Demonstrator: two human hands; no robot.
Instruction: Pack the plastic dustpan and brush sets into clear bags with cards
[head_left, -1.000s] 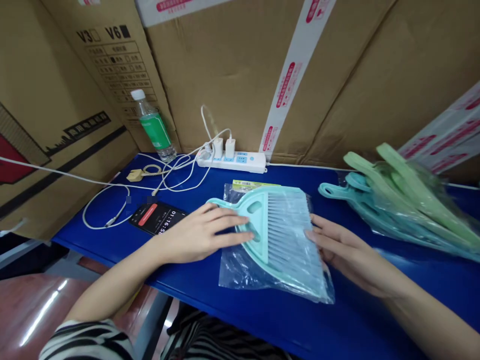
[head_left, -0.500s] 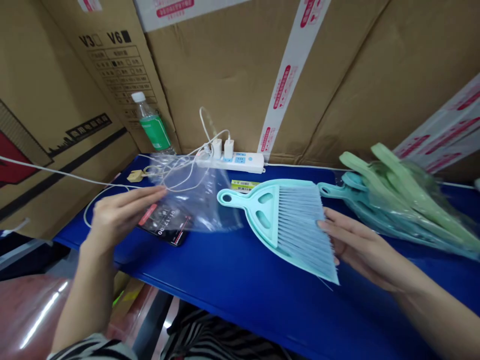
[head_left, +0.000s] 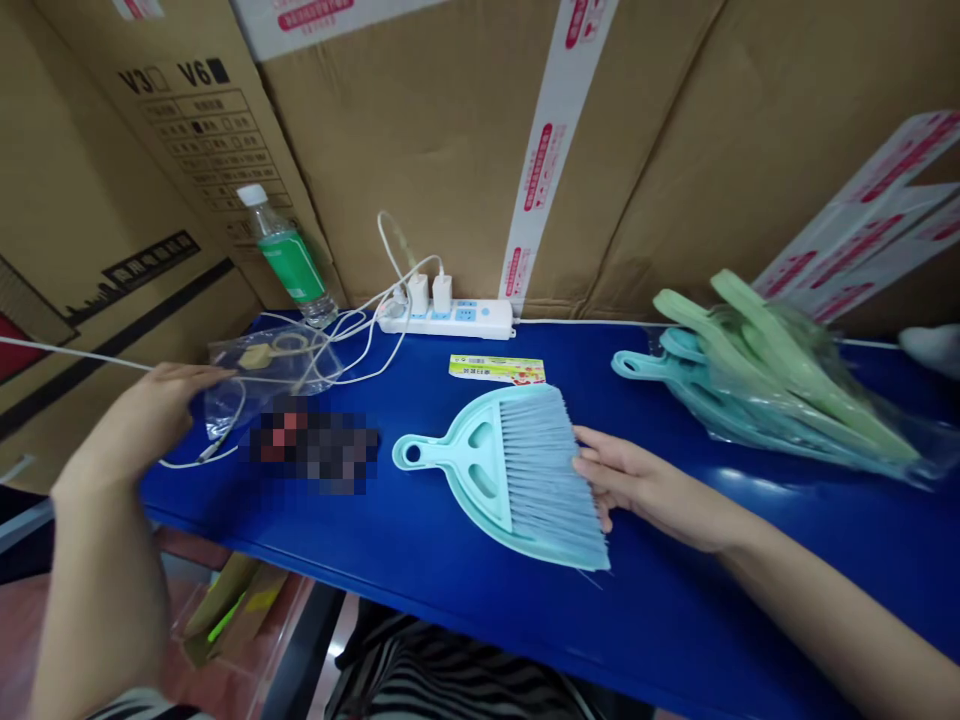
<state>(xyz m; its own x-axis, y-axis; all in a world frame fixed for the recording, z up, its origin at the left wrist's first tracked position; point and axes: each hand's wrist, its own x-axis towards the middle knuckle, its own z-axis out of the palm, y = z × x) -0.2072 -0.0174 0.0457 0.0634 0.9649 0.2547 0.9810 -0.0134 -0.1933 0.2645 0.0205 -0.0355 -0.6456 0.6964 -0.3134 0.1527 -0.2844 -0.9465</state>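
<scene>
A light-blue dustpan with a small hand brush clipped into it is over the blue table, its handle pointing left. My right hand grips the wide bristle end from the right, fingers on the edge. On the left, my left hand has its fingers pressed together at a clear, crumpled plastic bag; its thumb is hidden. The bag lies over white cables and a pale plug. Just right of this hand lies a phone, its picture pixelated.
A yellow-green card lies behind the dustpan. Farther back are a white power strip with chargers and a water bottle. Bagged green and blue dustpan sets lie at right. Cardboard walls the back; the table's front edge is near me.
My left hand has moved left with the plastic bag, away from the dustpan. My right hand and the dustpan sit farther left and lower in view; the card behind is now uncovered.
</scene>
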